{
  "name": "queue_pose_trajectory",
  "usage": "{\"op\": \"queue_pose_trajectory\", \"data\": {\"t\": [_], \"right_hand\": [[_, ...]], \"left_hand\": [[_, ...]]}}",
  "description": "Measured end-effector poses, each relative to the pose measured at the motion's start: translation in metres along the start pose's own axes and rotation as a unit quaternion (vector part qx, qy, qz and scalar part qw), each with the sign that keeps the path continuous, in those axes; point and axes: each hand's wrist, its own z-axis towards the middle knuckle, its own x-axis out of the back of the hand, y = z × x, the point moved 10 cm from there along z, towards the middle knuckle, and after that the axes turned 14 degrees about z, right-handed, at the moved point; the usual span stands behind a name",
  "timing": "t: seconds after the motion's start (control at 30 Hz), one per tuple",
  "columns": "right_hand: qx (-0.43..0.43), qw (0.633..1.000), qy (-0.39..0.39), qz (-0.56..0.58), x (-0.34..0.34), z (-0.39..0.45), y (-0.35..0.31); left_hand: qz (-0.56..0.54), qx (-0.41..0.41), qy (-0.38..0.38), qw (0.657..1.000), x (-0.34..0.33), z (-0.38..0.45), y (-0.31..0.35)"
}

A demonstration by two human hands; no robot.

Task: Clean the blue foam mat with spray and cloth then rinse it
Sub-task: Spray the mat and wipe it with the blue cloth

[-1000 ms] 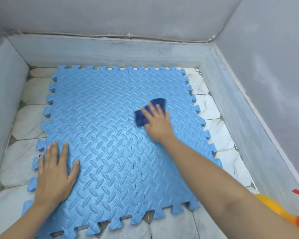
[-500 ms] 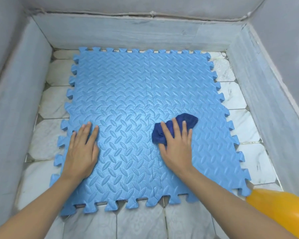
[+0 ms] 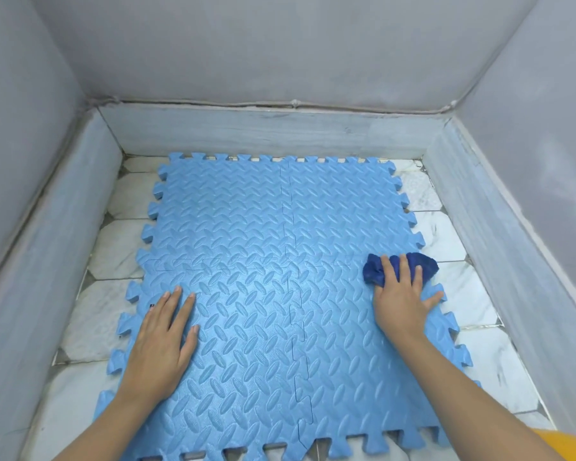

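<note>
The blue foam mat (image 3: 246,261), made of interlocking tiles with a raised tread pattern, lies flat on the marble floor. My right hand (image 3: 401,297) presses a crumpled dark blue cloth (image 3: 424,262) onto the mat near its right edge, fingers spread over the cloth. My left hand (image 3: 162,344) lies flat, palm down, on the mat's near left part and holds nothing. Only a yellow piece of the spray bottle (image 3: 569,444) shows at the bottom right corner.
The white marble floor (image 3: 469,287) is boxed in by a low grey skirting (image 3: 273,131) and grey walls on the left, back and right. Narrow strips of floor show around the mat.
My right hand has slid the cloth rightward across the mat to its right edge. My left hand stays flat on the mat's left part. The camera has tilted up.
</note>
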Motion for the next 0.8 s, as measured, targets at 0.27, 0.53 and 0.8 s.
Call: {"op": "queue_pose_trajectory", "data": {"t": [0.27, 0.53, 0.8], "right_hand": [[0.110, 0.994, -0.023, 0.003, 0.001, -0.017, -0.061], [0.072, 0.992, -0.099, -0.005, 0.009, 0.041, -0.097], [0.017, 0.959, -0.280, 0.034, -0.003, 0.047, -0.107]], "left_hand": [[0.091, -0.080, 0.095, 0.988, 0.043, 0.046, -0.003], [0.115, -0.060, 0.249, 0.960, 0.258, 0.205, 0.016], [0.028, -0.111, 0.383, 0.917, 0.427, 0.276, 0.127]]}}
